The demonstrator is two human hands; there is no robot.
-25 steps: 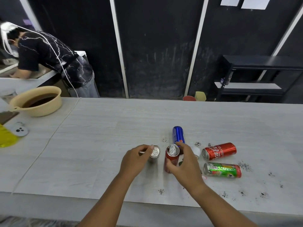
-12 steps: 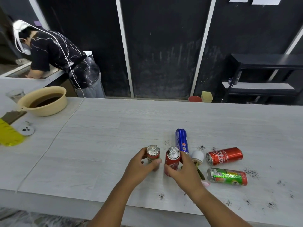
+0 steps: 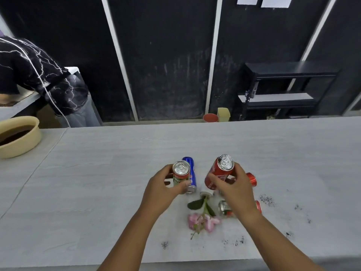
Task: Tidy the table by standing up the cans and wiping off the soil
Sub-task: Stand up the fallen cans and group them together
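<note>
My left hand [image 3: 163,189] grips a small red and white can [image 3: 181,174], held upright above the grey table [image 3: 97,173]. My right hand [image 3: 235,189] holds a red cola can [image 3: 220,171], tilted, lifted off the table. A blue can [image 3: 190,169] lies on its side just behind the left can. Another red can [image 3: 251,178] lies behind my right hand, mostly hidden. A green and red can [image 3: 224,208] lies under my right wrist, partly covered. Specks of dark soil [image 3: 266,200] are scattered to the right and near the front edge.
A pink flower with green leaves [image 3: 203,220] and a small white pot [image 3: 206,193] lie tipped between my hands. A beige basin of dark liquid [image 3: 21,142] stands at far left. A person in a black shirt [image 3: 39,75] bends over a counter behind. Black shelves [image 3: 283,90] stand back right.
Both hands have lifted their cans off the table and moved apart. The red cola can now tilts in my right hand. The flower has come into sight between the hands.
</note>
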